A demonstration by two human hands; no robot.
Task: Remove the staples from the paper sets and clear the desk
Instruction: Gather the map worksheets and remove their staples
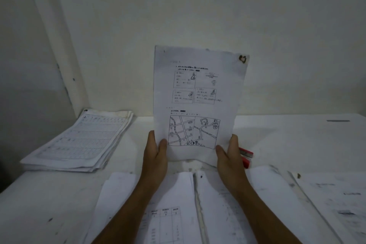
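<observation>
Loose sheets (174, 194) covered the desk's (49, 194) near edge. My left hand (155, 151) and right hand (227, 154) gripped a paper set (198, 93) upright, likely exposing its corner staple (242, 59).

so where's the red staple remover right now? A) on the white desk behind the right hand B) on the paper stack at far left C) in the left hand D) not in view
A: the red staple remover lies on the white desk, partly hidden behind the right hand, which grips the held printed paper set.
</observation>
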